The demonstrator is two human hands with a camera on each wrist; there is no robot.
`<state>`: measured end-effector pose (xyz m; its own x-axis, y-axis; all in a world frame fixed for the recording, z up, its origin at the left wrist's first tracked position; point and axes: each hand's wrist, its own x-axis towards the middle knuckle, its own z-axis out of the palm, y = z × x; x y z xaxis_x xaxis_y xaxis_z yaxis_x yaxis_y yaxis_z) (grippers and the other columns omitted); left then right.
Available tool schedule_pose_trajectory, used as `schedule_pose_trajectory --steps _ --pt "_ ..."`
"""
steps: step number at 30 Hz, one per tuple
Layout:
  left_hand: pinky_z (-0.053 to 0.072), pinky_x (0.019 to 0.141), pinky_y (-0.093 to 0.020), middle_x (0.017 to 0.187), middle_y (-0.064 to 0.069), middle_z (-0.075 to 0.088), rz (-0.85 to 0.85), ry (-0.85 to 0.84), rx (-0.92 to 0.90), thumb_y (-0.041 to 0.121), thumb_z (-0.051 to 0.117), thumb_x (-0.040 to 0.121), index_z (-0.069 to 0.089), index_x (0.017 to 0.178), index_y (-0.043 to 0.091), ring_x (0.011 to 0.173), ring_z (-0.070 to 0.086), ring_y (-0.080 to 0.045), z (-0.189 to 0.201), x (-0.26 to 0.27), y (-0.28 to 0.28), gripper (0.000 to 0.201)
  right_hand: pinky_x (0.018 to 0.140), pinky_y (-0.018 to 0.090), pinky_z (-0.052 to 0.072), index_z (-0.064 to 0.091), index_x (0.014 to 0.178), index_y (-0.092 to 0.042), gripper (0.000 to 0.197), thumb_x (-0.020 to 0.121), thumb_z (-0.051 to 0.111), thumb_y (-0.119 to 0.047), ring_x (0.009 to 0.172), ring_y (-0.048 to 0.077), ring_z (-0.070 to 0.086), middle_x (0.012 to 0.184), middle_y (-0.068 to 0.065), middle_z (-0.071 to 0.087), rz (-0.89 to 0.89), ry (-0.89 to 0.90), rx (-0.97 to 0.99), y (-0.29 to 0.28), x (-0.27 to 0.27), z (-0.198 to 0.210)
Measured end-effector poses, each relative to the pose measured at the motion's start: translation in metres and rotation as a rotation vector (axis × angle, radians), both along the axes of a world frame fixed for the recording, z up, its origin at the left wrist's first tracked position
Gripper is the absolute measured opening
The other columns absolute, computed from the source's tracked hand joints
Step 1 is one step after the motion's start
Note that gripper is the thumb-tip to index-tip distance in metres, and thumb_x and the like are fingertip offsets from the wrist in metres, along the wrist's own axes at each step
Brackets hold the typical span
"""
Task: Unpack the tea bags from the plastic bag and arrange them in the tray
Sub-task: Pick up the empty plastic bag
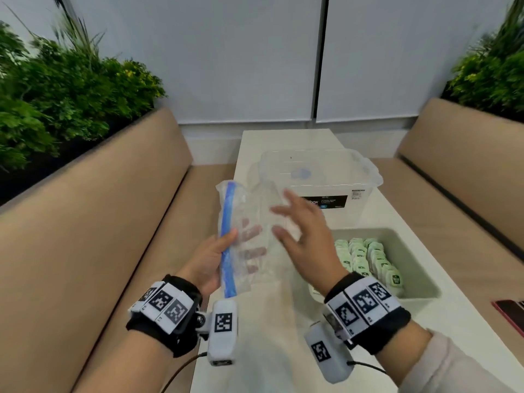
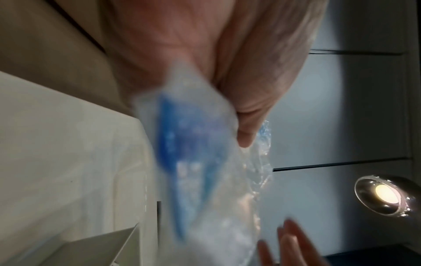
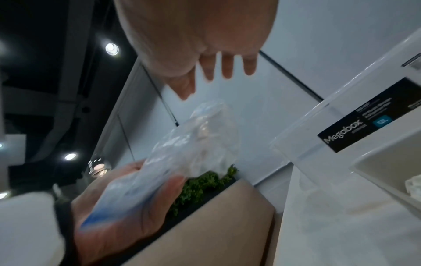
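Observation:
My left hand [image 1: 226,253] grips a clear plastic zip bag [image 1: 249,222] with a blue seal strip, held upright above the table's left edge; thumb in front, fingers showing through the film behind. The bag [image 2: 205,171] [image 3: 182,154] looks empty and crumpled. My right hand [image 1: 300,231] hovers flat with fingers spread, just right of the bag, holding nothing; its fingers [image 3: 227,66] are straight. A pale grey-green tray [image 1: 408,251] sits on the table to the right, with rows of light green tea bags [image 1: 365,259] standing in it.
A clear storage box [image 1: 320,180] with a black label stands behind the tray on the white table [image 1: 269,321]. Tan bench seats flank the table, with green plants behind them. A red phone [image 1: 510,310] lies at the table's right edge.

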<state>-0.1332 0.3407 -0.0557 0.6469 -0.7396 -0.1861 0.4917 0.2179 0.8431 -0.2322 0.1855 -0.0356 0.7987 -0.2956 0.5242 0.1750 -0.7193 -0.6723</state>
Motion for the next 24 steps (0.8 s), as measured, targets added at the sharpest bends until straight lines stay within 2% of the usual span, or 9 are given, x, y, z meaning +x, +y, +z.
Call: schedule_pose_trajectory --steps 2,5,9,12,14,17,19,22,24 --pt "0.056 0.069 -0.038 0.123 0.000 0.064 -0.022 -0.015 -0.018 0.034 0.047 0.084 0.049 0.128 0.023 0.091 0.069 -0.026 0.006 -0.002 0.004 0.045 0.098 0.030 0.039 0.043 0.132 -0.027 0.051 0.086 0.066 -0.029 0.118 0.010 0.049 0.131 -0.024 0.044 -0.101 0.081 0.216 -0.005 -0.003 0.007" --pt "0.054 0.073 -0.039 0.119 0.000 0.066 -0.095 -0.043 -0.022 0.034 0.047 0.086 0.051 0.126 0.022 0.092 0.068 -0.026 0.011 -0.004 0.007 0.041 0.073 0.026 0.051 0.044 0.132 -0.020 0.054 0.084 0.068 -0.019 0.080 0.011 0.067 0.104 -0.004 0.067 0.011 0.233 0.570 -0.007 -0.002 0.012" --pt "0.053 0.077 -0.038 0.106 0.000 0.071 -0.020 -0.157 0.045 0.020 0.032 0.096 0.056 0.120 0.020 0.080 0.068 -0.022 0.015 -0.001 0.013 0.034 0.051 0.024 0.047 0.061 0.116 -0.010 0.038 0.082 0.063 0.005 0.043 0.014 0.058 0.072 0.011 0.071 0.098 0.135 0.755 -0.018 -0.007 0.017" --pt "0.056 0.081 -0.039 0.112 -0.003 0.070 -0.022 -0.244 0.115 0.009 0.033 0.097 0.053 0.123 0.021 0.078 0.070 -0.023 0.016 0.001 0.019 0.035 0.051 0.020 0.047 0.061 0.112 -0.023 0.042 0.084 0.059 0.009 0.048 0.013 0.057 0.070 0.007 0.069 0.242 0.171 0.880 -0.029 -0.012 0.017" --pt "0.054 0.084 -0.041 0.116 -0.004 0.068 -0.024 -0.217 0.070 0.000 0.032 0.096 0.052 0.124 0.022 0.080 0.071 -0.023 0.016 -0.001 0.019 0.040 0.050 0.018 0.046 0.062 0.107 -0.020 0.038 0.085 0.056 0.011 0.056 0.013 0.057 0.073 0.008 0.066 0.282 0.223 0.888 -0.032 -0.015 0.016" --pt "0.054 0.080 -0.044 0.118 -0.007 0.065 -0.018 -0.251 0.111 -0.005 0.036 0.093 0.059 0.118 0.011 0.077 0.071 -0.024 0.021 -0.007 0.016 0.037 0.053 0.025 0.041 0.064 0.070 -0.004 0.034 0.080 0.046 0.023 0.050 0.014 0.052 0.068 0.009 0.063 0.227 0.238 0.806 -0.031 -0.017 0.012" --pt "0.055 0.076 -0.041 0.118 -0.001 0.065 -0.017 -0.335 0.187 -0.009 0.037 0.091 0.070 0.095 0.008 0.081 0.071 -0.018 0.024 -0.010 0.011 0.037 0.057 0.029 0.036 0.062 0.056 -0.009 0.045 0.077 0.039 0.024 0.059 0.021 0.048 0.068 0.011 0.061 0.144 0.189 0.816 -0.032 -0.017 0.012" --pt "0.049 0.075 -0.035 0.120 0.007 0.063 0.036 -0.436 0.242 -0.015 0.031 0.088 0.072 0.060 0.015 0.082 0.068 -0.003 0.030 -0.013 0.004 0.058 0.063 0.031 0.041 0.064 0.092 -0.015 0.016 0.090 0.049 -0.010 0.074 0.025 0.053 0.086 0.007 0.062 0.139 0.193 0.954 -0.032 -0.017 0.013" --pt "0.047 0.066 -0.029 0.122 0.008 0.061 0.064 -0.522 0.253 -0.017 0.026 0.084 0.070 0.053 0.017 0.082 0.065 -0.002 0.033 -0.015 0.000 0.064 0.069 0.036 0.050 0.055 0.117 -0.019 0.042 0.086 0.054 -0.046 0.088 0.027 0.062 0.101 0.006 0.065 0.235 0.362 1.047 -0.030 -0.019 0.012"
